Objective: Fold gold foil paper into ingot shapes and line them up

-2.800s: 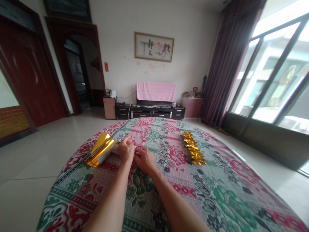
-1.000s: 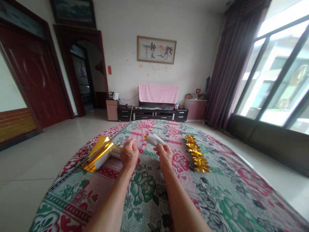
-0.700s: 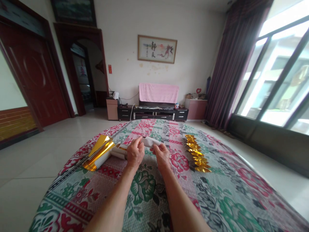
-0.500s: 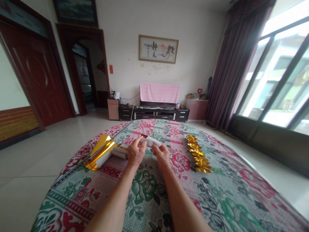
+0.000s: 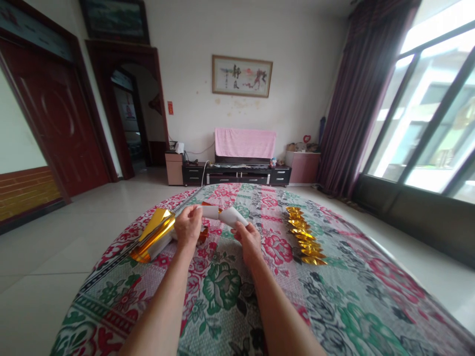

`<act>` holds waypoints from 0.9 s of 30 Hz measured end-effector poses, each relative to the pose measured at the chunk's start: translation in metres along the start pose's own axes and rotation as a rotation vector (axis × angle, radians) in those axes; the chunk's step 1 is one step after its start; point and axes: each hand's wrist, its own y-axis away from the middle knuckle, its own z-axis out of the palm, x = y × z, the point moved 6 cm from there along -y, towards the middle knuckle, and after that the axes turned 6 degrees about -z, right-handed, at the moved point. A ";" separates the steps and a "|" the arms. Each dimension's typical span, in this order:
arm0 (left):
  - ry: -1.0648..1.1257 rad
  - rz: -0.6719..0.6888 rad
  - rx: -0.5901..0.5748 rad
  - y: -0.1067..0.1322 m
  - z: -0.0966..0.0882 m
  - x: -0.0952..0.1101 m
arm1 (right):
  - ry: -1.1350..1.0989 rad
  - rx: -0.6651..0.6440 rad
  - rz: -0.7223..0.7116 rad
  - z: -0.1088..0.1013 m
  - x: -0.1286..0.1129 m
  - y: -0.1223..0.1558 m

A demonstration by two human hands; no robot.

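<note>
My left hand, closed, pinches a curled strip of gold-backed foil paper whose pale grey-white side faces me. In my right hand, also closed, is a second bent piece of foil paper, pale side showing. The inner ends of the two pieces nearly meet; whether they touch I cannot tell. To the left of my left hand lie larger curled gold foil sheets. Another curled gold piece shows just behind that hand's wrist.
A row of several folded gold foil shapes lies on the right of the round table, which has a flowered cloth. Beyond the table stand a low black cabinet and a pink cloth-covered object.
My left hand has moved left, away from my right hand, drawing one paper strip apart from the other piece. My right hand has stayed almost in place.
</note>
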 end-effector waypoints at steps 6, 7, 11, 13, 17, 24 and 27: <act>-0.047 -0.075 0.153 -0.016 -0.028 -0.001 | -0.009 -0.051 0.026 0.007 0.002 0.003; -0.055 -0.081 0.159 -0.016 -0.030 -0.001 | -0.003 -0.055 0.028 0.008 0.003 0.004; -0.078 -0.129 0.056 -0.016 -0.026 -0.001 | -0.012 0.009 0.033 0.004 0.005 0.001; -0.121 -0.143 -0.038 -0.014 -0.020 0.000 | -0.026 0.075 0.025 -0.002 0.006 -0.001; -0.205 -0.215 -0.200 -0.006 -0.009 -0.004 | -0.039 0.157 0.012 -0.009 0.005 -0.003; -0.420 -0.143 -0.233 -0.004 -0.008 -0.004 | -0.033 0.123 0.016 -0.006 0.003 -0.001; -0.586 0.018 -0.152 -0.004 -0.013 0.006 | -0.032 0.126 0.024 -0.006 0.004 -0.001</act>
